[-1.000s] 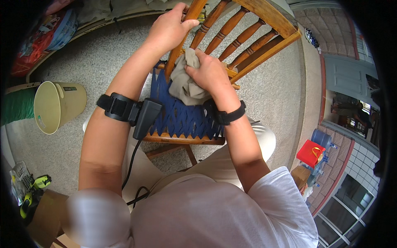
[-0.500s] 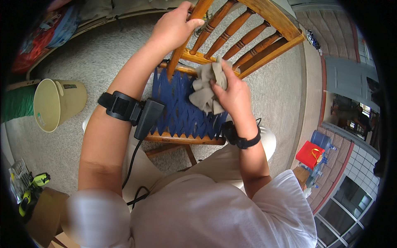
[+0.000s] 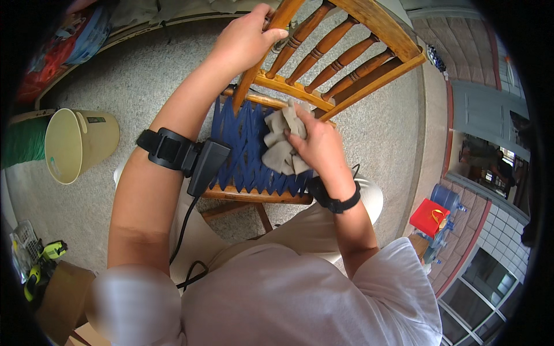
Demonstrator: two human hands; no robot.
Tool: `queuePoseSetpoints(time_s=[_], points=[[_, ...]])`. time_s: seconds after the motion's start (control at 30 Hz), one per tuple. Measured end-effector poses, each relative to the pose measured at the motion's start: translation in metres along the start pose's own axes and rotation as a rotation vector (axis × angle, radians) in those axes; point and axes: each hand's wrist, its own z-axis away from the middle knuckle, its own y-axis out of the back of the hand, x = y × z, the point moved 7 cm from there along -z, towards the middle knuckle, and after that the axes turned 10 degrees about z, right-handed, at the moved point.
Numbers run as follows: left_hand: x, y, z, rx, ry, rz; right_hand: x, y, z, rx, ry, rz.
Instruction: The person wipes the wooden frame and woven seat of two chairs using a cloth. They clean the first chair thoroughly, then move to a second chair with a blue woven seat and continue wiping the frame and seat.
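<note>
A wooden chair (image 3: 346, 57) with turned spindles in its backrest stands before me, its seat (image 3: 239, 144) woven from dark blue strips. My left hand (image 3: 245, 37) grips the left upright of the backrest, thumb on the near side; the other fingertips are partly hidden behind the wood. In my right hand (image 3: 319, 138) is a crumpled grey-beige cloth (image 3: 281, 138), pressed against the right part of the blue seat. The fingers of that hand are bent over the cloth, and its folds cover some of the weave.
To the left on the speckled floor is a cream bucket (image 3: 86, 141), with green material (image 3: 26, 144) beside it. A cardboard box (image 3: 63, 294) sits at lower left. Along the right wall are a red bag (image 3: 428, 217) and blue water jugs (image 3: 445, 197). A black cable (image 3: 186, 230) hangs from my left arm's device.
My right hand and the cloth have moved down across the seat, toward me and slightly left, away from the backrest's lower rail. The left hand keeps its hold on the upright.
</note>
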Motion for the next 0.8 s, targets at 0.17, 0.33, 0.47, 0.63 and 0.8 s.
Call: queuePoseSetpoints(time_s=[0.17,0.33,0.47,0.63,0.8], points=[[-0.001,-0.001,0.0,0.017,-0.014,-0.02,0.02,0.025,0.007,0.076,-0.134,0.024],[-0.001,-0.002,-0.001,0.023,-0.034,-0.024,0.034,0.019,-0.031,0.055,-0.12,0.023],[0.002,0.0,0.001,0.027,-0.033,-0.016,0.043,-0.004,-0.044,-0.039,-0.111,-0.129],[0.004,0.0,0.001,0.0,-0.024,-0.018,0.043,0.006,-0.026,0.029,-0.038,0.027],[0.005,-0.001,0.002,0.026,-0.037,-0.041,0.034,0.01,-0.039,-0.158,-0.071,0.226]])
